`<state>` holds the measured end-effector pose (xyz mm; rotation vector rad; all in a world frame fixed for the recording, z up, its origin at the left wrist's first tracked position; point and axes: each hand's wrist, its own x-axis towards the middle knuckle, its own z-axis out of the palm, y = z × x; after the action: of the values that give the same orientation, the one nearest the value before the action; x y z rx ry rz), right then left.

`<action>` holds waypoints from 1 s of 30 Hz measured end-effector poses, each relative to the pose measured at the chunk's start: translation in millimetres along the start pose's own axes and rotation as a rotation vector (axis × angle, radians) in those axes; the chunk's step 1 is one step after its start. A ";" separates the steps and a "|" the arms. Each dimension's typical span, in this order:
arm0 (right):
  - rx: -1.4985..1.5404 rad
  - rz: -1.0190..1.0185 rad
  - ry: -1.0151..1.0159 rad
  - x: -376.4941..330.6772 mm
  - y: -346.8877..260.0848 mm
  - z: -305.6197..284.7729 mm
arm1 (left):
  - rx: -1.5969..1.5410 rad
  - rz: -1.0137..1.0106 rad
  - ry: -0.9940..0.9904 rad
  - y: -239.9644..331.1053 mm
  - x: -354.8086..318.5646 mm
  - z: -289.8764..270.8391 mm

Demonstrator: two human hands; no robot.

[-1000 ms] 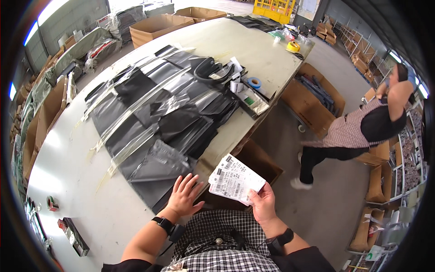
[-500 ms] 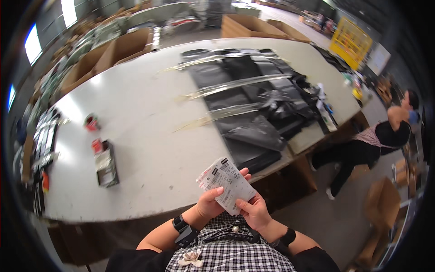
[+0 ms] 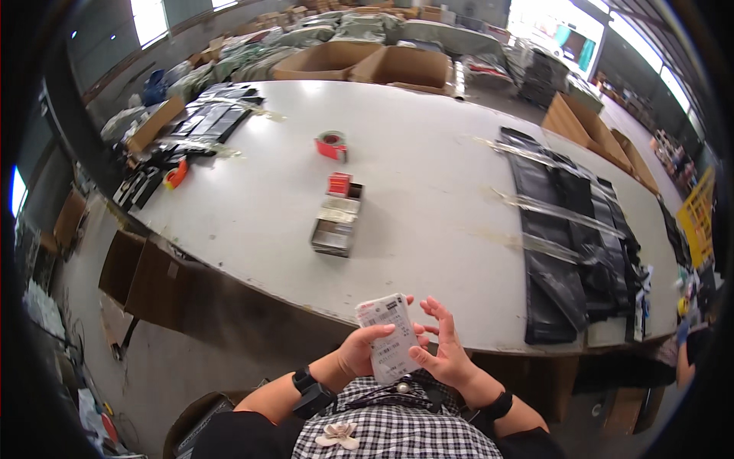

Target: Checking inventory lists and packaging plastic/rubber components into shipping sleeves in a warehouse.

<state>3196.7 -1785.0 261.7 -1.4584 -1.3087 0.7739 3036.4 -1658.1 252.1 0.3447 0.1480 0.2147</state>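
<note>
My left hand (image 3: 363,349) grips a white printed label sheet (image 3: 388,337), held upright close to my chest. My right hand (image 3: 442,351) touches the sheet's right edge with its fingers spread. Both wrists wear black bands. In front of me lies a large white table (image 3: 428,176). A small grey tray of slips (image 3: 335,226) stands on it, nearest to my hands. A red tape dispenser (image 3: 331,144) sits farther back.
Black plastic bags (image 3: 569,245) in overlapping rows cover the table's right end; more black bags (image 3: 206,122) lie at its far left. Open cardboard boxes (image 3: 367,63) stand behind the table, and a brown box (image 3: 138,268) sits under its left side.
My view has swung left along the table, so the black bags now lie to the right. The sheet has come nearer my chest, with my left hand gripping it.
</note>
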 end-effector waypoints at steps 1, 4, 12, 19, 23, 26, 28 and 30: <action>-0.002 -0.011 -0.022 17.8 -3.7 16.9 | -0.036 -0.016 0.008 11.4 -10.4 -12.2; -0.173 -0.079 -0.093 80.8 -11.2 74.4 | -0.087 0.000 0.048 55.6 -36.4 -47.2; -0.529 -0.179 -0.186 220.6 -11.1 229.1 | -0.137 0.024 0.468 202.9 -115.7 -132.6; 0.031 0.085 -0.297 296.2 12.8 309.7 | -0.212 0.261 0.484 287.4 -167.2 -174.5; 0.244 0.506 -0.661 333.5 11.7 336.8 | 0.082 0.390 0.579 323.1 -187.2 -181.0; 0.368 0.593 -0.733 345.2 -5.8 370.2 | 0.033 0.397 0.743 336.7 -216.8 -194.1; 0.461 0.551 -0.655 352.5 -9.2 393.5 | 0.104 0.388 0.689 358.8 -235.4 -200.2; 0.544 0.489 -0.530 367.7 -2.8 415.4 | 0.199 0.418 0.616 380.7 -243.6 -213.4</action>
<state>2892.7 -1326.2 191.9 -1.1620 -0.9822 1.7799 2692.9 -1297.1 212.7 0.4983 0.7111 0.7222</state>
